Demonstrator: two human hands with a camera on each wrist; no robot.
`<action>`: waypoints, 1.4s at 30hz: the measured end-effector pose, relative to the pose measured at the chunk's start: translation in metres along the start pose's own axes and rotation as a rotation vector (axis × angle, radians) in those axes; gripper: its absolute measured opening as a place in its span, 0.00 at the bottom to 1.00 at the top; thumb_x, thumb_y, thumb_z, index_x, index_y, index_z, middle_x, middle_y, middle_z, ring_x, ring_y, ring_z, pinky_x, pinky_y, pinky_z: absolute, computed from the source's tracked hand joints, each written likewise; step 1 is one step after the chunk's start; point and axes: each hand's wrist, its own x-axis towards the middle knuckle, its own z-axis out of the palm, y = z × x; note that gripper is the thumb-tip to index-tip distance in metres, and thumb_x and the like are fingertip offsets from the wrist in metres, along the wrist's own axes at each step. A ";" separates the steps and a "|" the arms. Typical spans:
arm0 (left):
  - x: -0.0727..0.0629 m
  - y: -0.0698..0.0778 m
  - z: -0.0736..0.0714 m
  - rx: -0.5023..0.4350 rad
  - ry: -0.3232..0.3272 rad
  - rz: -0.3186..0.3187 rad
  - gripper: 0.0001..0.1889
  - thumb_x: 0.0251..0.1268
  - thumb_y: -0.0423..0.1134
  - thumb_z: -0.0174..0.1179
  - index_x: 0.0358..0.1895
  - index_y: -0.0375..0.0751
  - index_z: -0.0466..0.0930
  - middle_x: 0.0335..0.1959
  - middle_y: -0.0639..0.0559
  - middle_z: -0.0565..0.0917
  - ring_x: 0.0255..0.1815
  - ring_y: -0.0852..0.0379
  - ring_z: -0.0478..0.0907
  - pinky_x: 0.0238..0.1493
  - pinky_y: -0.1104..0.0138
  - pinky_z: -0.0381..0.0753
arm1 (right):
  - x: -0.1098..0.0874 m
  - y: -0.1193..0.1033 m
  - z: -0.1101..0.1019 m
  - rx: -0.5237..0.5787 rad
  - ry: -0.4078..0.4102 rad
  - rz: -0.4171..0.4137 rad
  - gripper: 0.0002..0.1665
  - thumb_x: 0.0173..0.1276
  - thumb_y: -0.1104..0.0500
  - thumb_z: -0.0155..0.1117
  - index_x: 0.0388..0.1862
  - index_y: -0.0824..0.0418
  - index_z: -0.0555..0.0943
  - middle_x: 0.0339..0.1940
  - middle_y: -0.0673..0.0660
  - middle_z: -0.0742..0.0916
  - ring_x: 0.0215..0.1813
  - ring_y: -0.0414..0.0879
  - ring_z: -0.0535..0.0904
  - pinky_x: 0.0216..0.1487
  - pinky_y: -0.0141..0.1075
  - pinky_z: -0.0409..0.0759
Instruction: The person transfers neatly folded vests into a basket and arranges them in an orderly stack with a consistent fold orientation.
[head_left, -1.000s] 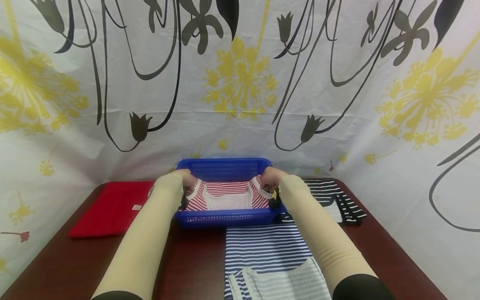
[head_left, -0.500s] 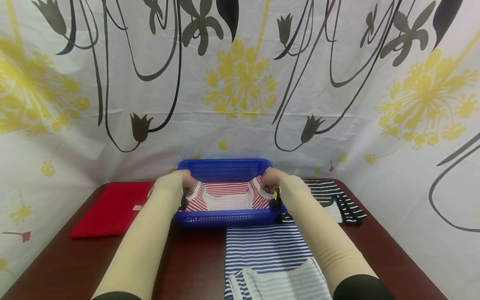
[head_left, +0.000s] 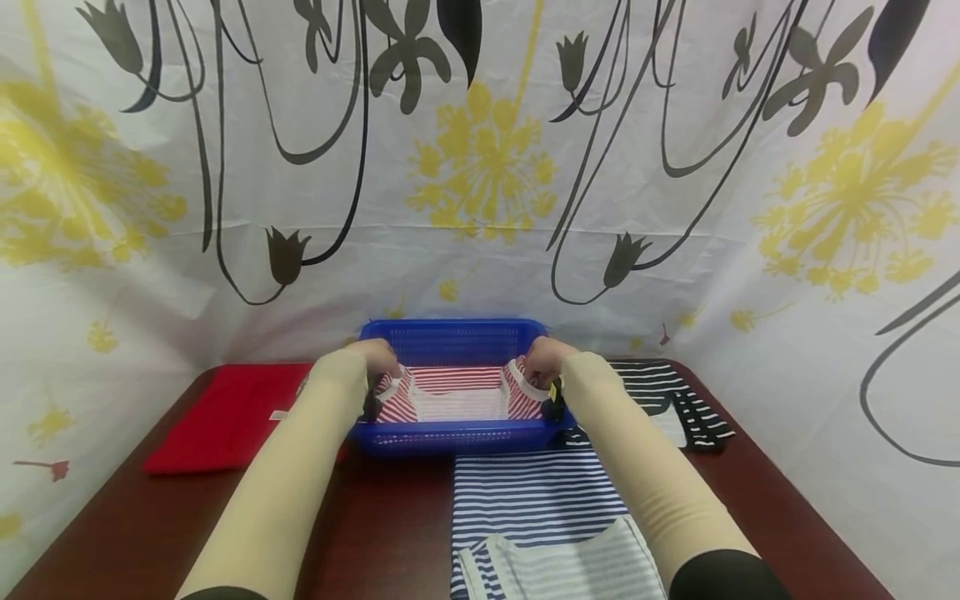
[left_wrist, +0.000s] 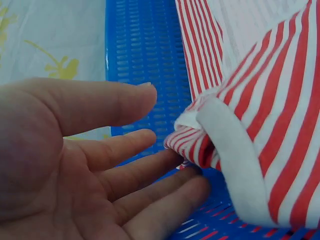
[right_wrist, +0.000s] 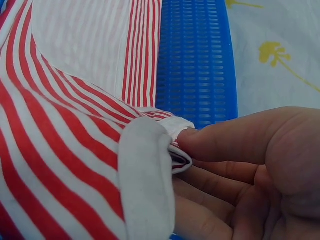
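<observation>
A red-and-white striped shirt (head_left: 459, 379) lies inside a blue plastic basket (head_left: 453, 438) at the back of the table. My left hand (head_left: 380, 358) is at the basket's left end. In the left wrist view its fingers are extended, with the fingertips touching the underside of the shirt's white-trimmed sleeve (left_wrist: 232, 160); the thumb stands apart from the cloth. At the other end my right hand (head_left: 545, 360) pinches the opposite sleeve by its white cuff (right_wrist: 146, 175), thumb on top and fingers below. The shirt's lower part is hidden by the basket's front wall.
Left of the basket lies a red garment (head_left: 225, 417) on the dark table (head_left: 393, 517). A blue-and-white striped shirt (head_left: 525, 492) is spread in front, partly under my right arm. A black-and-white striped garment (head_left: 652, 383) lies at the right. A patterned curtain (head_left: 480, 275) hangs behind.
The head view has shifted very slightly, so the basket and garments appear a little further right. Both hands stay at the shirt's sleeves.
</observation>
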 end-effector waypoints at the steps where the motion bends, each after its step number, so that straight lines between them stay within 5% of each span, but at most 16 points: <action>1: -0.001 0.001 0.000 -0.013 -0.005 0.000 0.26 0.61 0.35 0.60 0.61 0.24 0.71 0.61 0.32 0.74 0.63 0.38 0.70 0.62 0.51 0.70 | 0.000 0.000 0.000 -0.002 0.003 0.003 0.07 0.64 0.69 0.61 0.26 0.66 0.80 0.24 0.56 0.81 0.22 0.44 0.75 0.26 0.34 0.79; 9: -0.005 0.010 -0.003 -0.002 -0.016 0.034 0.29 0.62 0.35 0.59 0.65 0.24 0.66 0.65 0.31 0.69 0.66 0.37 0.65 0.66 0.51 0.65 | -0.001 -0.004 0.000 -0.004 0.009 0.007 0.05 0.64 0.67 0.62 0.36 0.69 0.83 0.33 0.60 0.85 0.29 0.48 0.82 0.33 0.38 0.84; 16: -0.005 0.018 -0.002 -0.003 -0.023 0.054 0.28 0.64 0.36 0.60 0.65 0.26 0.68 0.64 0.33 0.72 0.61 0.39 0.72 0.59 0.53 0.73 | -0.007 -0.009 -0.003 -0.032 -0.004 -0.024 0.10 0.67 0.62 0.61 0.41 0.70 0.80 0.34 0.60 0.85 0.33 0.50 0.83 0.34 0.40 0.83; 24: -0.016 0.026 0.002 -0.085 -0.129 0.072 0.22 0.70 0.36 0.54 0.62 0.25 0.71 0.59 0.32 0.75 0.56 0.38 0.76 0.52 0.58 0.79 | -0.021 -0.021 -0.011 0.015 -0.012 -0.062 0.19 0.66 0.59 0.60 0.49 0.72 0.80 0.50 0.67 0.84 0.47 0.58 0.83 0.45 0.46 0.83; 29: -0.018 0.027 0.007 -0.059 -0.144 0.089 0.23 0.70 0.38 0.54 0.61 0.23 0.70 0.56 0.30 0.76 0.57 0.38 0.76 0.51 0.59 0.80 | -0.023 -0.027 -0.008 0.064 -0.022 -0.064 0.22 0.68 0.56 0.59 0.55 0.70 0.78 0.55 0.68 0.81 0.53 0.59 0.80 0.49 0.47 0.81; 35: -0.017 0.023 0.007 0.014 -0.155 0.039 0.27 0.70 0.45 0.55 0.64 0.29 0.70 0.61 0.31 0.73 0.62 0.39 0.71 0.60 0.54 0.73 | -0.022 -0.029 -0.002 0.202 -0.145 -0.043 0.26 0.73 0.54 0.56 0.63 0.68 0.74 0.59 0.69 0.78 0.55 0.59 0.78 0.56 0.52 0.77; 42: -0.019 0.019 0.009 0.097 -0.174 0.012 0.32 0.70 0.51 0.54 0.68 0.29 0.66 0.65 0.31 0.70 0.65 0.37 0.68 0.64 0.51 0.68 | -0.019 -0.022 0.001 0.200 -0.219 0.012 0.35 0.73 0.51 0.57 0.71 0.68 0.64 0.66 0.75 0.70 0.57 0.64 0.77 0.48 0.48 0.82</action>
